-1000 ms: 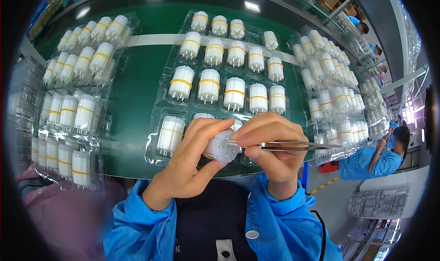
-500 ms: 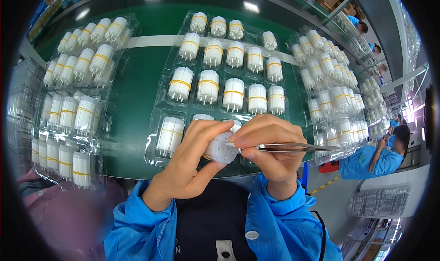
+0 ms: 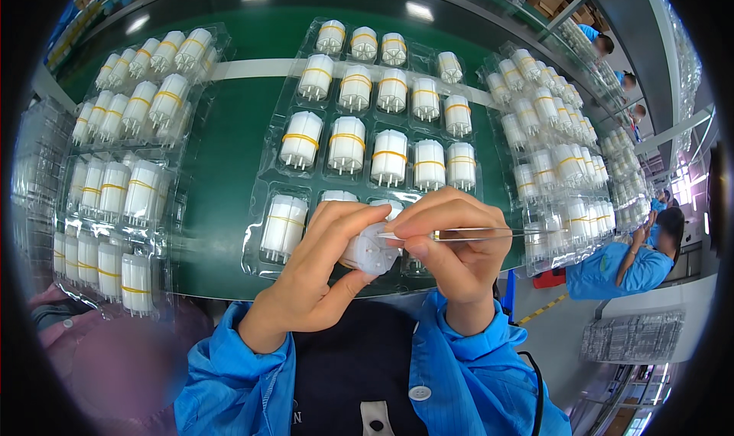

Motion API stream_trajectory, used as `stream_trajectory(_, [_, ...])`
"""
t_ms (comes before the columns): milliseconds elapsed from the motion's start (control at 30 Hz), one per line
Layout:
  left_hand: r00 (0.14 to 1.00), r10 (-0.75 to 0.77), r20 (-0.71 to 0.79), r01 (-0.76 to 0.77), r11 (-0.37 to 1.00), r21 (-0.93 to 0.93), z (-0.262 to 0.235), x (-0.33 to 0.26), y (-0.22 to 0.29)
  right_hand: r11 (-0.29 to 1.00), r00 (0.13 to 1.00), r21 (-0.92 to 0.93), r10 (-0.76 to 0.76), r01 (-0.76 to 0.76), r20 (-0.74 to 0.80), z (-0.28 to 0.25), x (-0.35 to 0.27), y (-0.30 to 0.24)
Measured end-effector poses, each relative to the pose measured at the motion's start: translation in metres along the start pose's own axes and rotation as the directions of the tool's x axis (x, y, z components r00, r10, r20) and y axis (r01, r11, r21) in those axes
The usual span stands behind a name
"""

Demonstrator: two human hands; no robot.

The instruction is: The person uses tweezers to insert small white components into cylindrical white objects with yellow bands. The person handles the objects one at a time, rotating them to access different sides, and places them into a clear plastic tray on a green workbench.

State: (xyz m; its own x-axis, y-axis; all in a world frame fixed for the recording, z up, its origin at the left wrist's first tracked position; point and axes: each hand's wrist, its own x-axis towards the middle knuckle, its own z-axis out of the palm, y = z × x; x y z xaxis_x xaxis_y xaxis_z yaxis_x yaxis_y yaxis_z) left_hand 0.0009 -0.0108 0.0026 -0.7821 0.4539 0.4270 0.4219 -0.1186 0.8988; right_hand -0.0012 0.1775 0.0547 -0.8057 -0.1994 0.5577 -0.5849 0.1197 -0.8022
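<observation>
Holding anything in your left hand?

Yes, my left hand (image 3: 306,279) has its thumb and fingers closed round a white cylindrical piece (image 3: 371,254), over the near edge of the clear tray (image 3: 255,261), just in from the near edge of the green bench (image 3: 218,214).

And your right hand?

My right hand (image 3: 451,245) pinches metal tweezers (image 3: 438,235) between thumb and fingers; their far end sticks out toward the bench's right edge.

What relation matters most there?

I'd judge it's how the tweezers meet the piece's round end. That face turns rightward and up toward me; the long axis runs back leftward beneath my left fingers, which hide much of the body. The tweezers lie nearly level, tips pointing left over the face's upper right part. I can't tell whether they touch it.

So where's the piece from each grip?

Inside my left one, at the fingertips, so that hand is nearer. From my right fingertips it lies just beside, leftward and slightly lower.
</observation>
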Motion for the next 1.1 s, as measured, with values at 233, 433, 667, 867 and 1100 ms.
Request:
stream_trajectory(233, [0.999, 0.040, 0.003, -0.040, 0.997, 0.067, 0.000, 0.002, -0.001, 0.976, 0.995, -0.209, -0.049, 0.067, 0.090, 0.002, 0.005, -0.010])
stream_trajectory(433, [0.997, 0.073, 0.017, -0.072, 0.996, -0.045, -0.002, 0.001, 0.000, 0.998, 0.994, 0.017, -0.062, 0.064, -0.086, -0.005, 0.002, -0.005])
stream_trajectory(667, [0.997, -0.039, -0.071, 0.020, 0.968, -0.250, 0.005, 0.000, 0.008, 0.938, 0.911, -0.181, -0.335, 0.297, -0.240, -0.019, -0.022, -0.024])
stream_trajectory(867, [0.980, -0.116, -0.164, 0.082, 0.976, -0.201, 0.015, -0.001, 0.024, 0.769, 0.831, -0.421, -0.553, 0.481, -0.062, -0.006, -0.025, -0.089])
stream_trajectory(1100, [0.982, -0.124, -0.145, 0.155, 0.961, 0.230, 0.002, 0.049, 0.105, 0.842, 0.782, -0.244, -0.537, 0.480, -0.315, -0.024, -0.047, -0.078])
